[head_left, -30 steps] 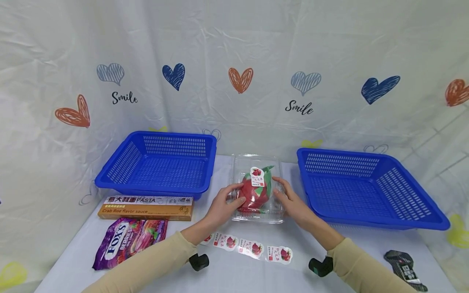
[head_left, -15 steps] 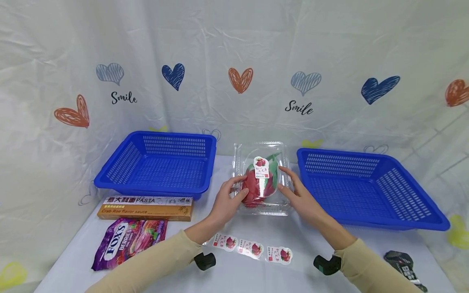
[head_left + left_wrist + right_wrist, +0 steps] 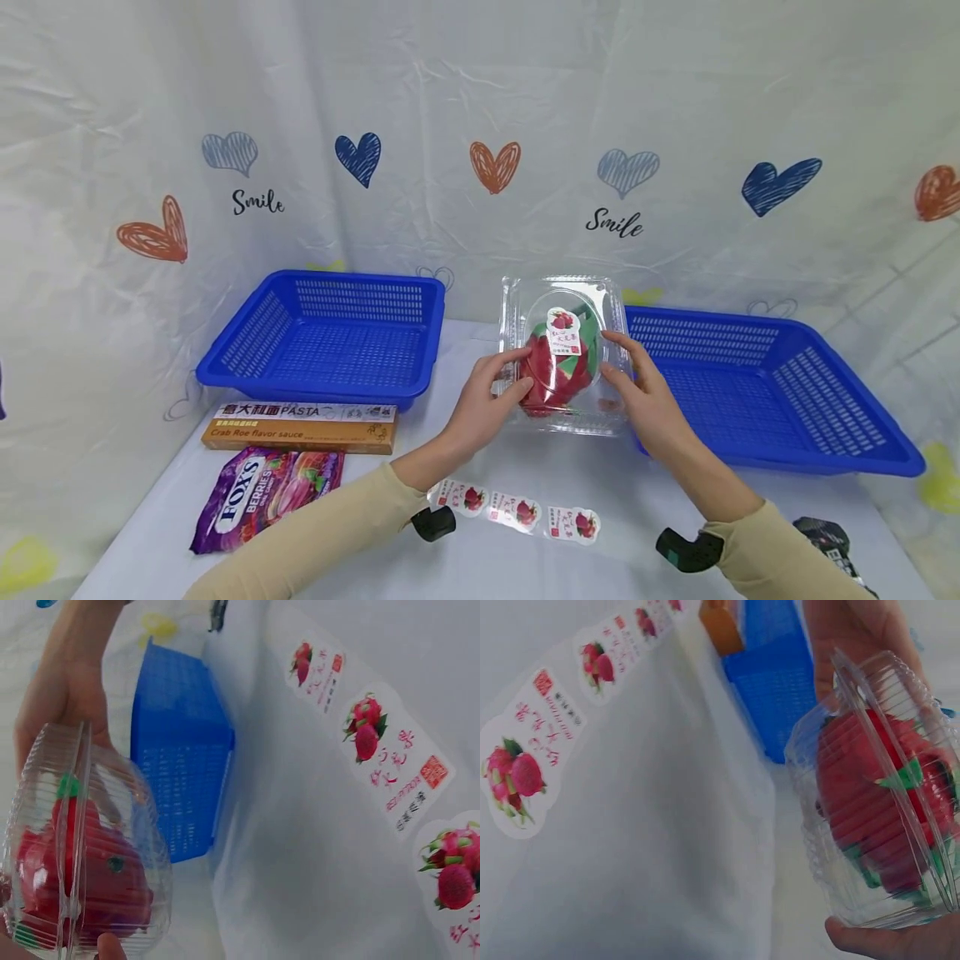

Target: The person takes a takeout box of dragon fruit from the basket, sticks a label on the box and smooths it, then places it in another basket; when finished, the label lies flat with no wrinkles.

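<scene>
A clear plastic clamshell box (image 3: 517, 308) with a red and green dragon fruit (image 3: 551, 379) inside is held up off the table between both hands. On its lid is a white dragon fruit sticker (image 3: 563, 333). The left hand (image 3: 483, 400) grips the box's left side, thumb and index finger on the edge of the lid. From the right, the right hand (image 3: 651, 400) grips the other side the same way. In the left wrist view the closed box (image 3: 112, 900) shows its seam, with the fruit behind the ribbed wall. The fingers beneath the box are mostly hidden.
A blue basket (image 3: 360, 392) stands at the left and another blue basket (image 3: 825, 458) at the right, partly behind the box. A pasta box (image 3: 300, 435) and a candy bag (image 3: 258, 500) lie front left. Dragon fruit stickers (image 3: 517, 510) lie in front; a dark packet (image 3: 825, 537) lies far right.
Both hands have lifted the clamshell box from the table and carried it up and to the right, so it now overlaps the right basket's edge in the head view.
</scene>
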### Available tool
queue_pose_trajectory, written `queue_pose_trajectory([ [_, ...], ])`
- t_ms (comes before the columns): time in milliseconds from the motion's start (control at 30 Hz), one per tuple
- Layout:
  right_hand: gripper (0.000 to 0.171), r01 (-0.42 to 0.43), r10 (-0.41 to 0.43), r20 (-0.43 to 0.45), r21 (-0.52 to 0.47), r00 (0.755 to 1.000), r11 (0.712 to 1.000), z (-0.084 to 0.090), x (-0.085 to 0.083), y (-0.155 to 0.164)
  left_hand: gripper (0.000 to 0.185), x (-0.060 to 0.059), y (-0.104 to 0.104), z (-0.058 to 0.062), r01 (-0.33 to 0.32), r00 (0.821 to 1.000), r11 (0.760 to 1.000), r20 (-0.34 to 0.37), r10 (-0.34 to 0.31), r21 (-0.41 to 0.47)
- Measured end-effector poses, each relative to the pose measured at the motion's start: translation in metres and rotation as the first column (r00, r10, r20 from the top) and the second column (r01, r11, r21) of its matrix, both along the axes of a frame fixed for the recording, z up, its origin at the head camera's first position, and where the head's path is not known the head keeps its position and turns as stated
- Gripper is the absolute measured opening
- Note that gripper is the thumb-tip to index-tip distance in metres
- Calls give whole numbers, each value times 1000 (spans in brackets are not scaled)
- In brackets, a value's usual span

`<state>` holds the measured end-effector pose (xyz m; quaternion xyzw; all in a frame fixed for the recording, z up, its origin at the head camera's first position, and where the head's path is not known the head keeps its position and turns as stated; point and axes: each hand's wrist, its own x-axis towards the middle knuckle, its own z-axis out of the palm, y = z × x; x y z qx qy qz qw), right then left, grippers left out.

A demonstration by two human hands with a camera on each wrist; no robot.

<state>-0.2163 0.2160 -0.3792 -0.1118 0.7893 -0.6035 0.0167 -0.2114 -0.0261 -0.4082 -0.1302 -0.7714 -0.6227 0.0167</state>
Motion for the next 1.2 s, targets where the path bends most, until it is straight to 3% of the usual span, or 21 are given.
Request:
queue_pose_trajectory([
  [267, 52, 47, -37, 105, -87, 994, 995, 26, 7, 25, 44, -6, 10, 24, 146, 989, 989, -35, -145, 9],
  [367, 53, 76, -60, 152, -103, 987, 992, 32, 11, 38, 44, -8, 16, 29, 198, 979, 979, -54, -196, 40],
  [467, 54, 86, -52, 173, -197, 984, 977, 37, 14, 52, 42, -10, 24, 30, 219, 973, 972, -88, -212, 81],
  [567, 54, 94, -51, 153, -288, 987, 953, 41, 16, 66, 40, -13, 31, 24, 215, 971, 970, -130, -200, 116],
  [667, 53, 94, -47, 128, -390, 991, 916, 46, 17, 78, 36, -15, 37, 14, 189, 977, 973, -128, -172, 130],
  [800, 53, 103, -51, 115, -503, 992, 858, 54, 16, 89, 33, -19, 48, -6, 139, 990, 987, -36, -136, 86],
  [900, 54, 143, -84, 132, -544, 988, 827, 59, 16, 94, 32, -23, 61, -21, 149, 986, 988, 65, -152, 43],
  [1000, 57, 184, -120, 151, -554, 981, 812, 63, 15, 98, 33, -28, 79, -29, 191, 972, 982, 139, -191, 13],
  [1200, 60, 245, -179, 171, -554, 969, 796, 65, 13, 100, 39, -41, 113, -33, 233, 956, 972, 186, -225, -25],
])
